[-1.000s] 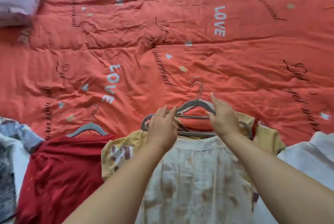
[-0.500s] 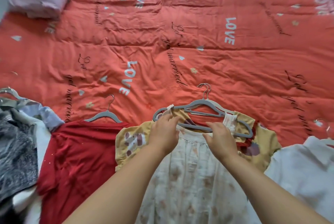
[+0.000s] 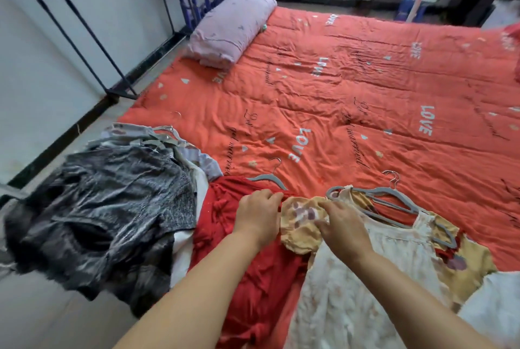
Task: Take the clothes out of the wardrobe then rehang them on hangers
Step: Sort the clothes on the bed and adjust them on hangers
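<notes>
- My right hand point(image 3: 344, 225) lies palm down with its fingers curled, pinching the upper edge of the near sleeve of the yellow garment point(image 3: 301, 219).
- My left hand point(image 3: 257, 215) is knuckles up with its fingers curled on the line where that sleeve meets the red garment point(image 3: 247, 270). I cannot tell which of the 2 fabrics it holds.
- The sleeve sits between my 2 hands. It is short, puffed and bunched, yellow with brown and white patches.
- The grey hangers point(image 3: 394, 202), with 2 hooks visible, lie at 2 o'clock from my right hand. Their near end is just beside my right fingertips, at 12 o'clock.
- The long axis of the hangers runs from 10 o'clock to 4 o'clock, and the hooks point to 12 o'clock.
- Judgement: my right hand is the nearer one, so the sleeve's shoulder must travel toward 1 o'clock to seat on that near end.
- The cream dress point(image 3: 365, 286) lies on top of the yellow garment and covers its body. The far yellow sleeve shows at 4 o'clock.
- The red garment carries a single hanger point(image 3: 267, 180) at 12 o'clock from my left hand.
- A dark clothes pile point(image 3: 112, 208) lies at 9 o'clock and a white garment point(image 3: 495, 312) at 4 o'clock.
- Everything rests on the orange quilt point(image 3: 337, 95). A purple pillow point(image 3: 233, 25) lies at 11 o'clock, well apart.
</notes>
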`<state>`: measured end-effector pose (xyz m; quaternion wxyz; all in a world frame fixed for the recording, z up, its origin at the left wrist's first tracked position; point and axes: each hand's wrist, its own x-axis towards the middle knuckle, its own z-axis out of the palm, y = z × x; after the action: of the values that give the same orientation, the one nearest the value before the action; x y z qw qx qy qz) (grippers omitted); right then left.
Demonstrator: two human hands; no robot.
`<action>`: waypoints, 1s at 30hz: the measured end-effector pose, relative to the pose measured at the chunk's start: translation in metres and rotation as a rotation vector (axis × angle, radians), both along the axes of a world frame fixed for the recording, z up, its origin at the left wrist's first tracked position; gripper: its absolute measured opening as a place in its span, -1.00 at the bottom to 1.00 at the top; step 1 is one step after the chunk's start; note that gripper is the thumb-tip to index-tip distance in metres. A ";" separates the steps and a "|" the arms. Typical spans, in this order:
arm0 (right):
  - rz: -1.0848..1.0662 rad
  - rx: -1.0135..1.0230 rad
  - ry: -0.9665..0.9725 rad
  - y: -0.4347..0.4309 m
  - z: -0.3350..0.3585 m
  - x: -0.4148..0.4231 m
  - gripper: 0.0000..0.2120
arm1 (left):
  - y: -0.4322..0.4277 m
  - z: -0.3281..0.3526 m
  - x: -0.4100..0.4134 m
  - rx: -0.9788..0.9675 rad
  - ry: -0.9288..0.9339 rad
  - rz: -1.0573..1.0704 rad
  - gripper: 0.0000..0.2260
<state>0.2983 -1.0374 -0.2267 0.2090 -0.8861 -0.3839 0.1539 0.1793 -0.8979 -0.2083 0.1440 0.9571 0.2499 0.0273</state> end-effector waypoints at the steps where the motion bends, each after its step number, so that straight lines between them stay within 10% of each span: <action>1: 0.019 0.004 -0.002 0.011 0.005 -0.024 -0.63 | 0.009 0.007 -0.027 -0.014 0.010 0.025 -0.68; 14: 0.255 -0.067 -0.033 0.165 0.044 -0.274 -0.56 | 0.148 0.043 -0.321 0.036 0.081 0.309 -0.59; 30: 0.304 -0.143 0.058 0.423 -0.007 -0.282 -0.57 | 0.382 0.007 -0.348 -0.044 0.201 0.387 -0.58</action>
<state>0.0160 -0.6145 -0.2339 0.1309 -0.8257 -0.4954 0.2361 -0.1691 -0.5161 -0.2013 0.1312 0.8859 0.4426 -0.0465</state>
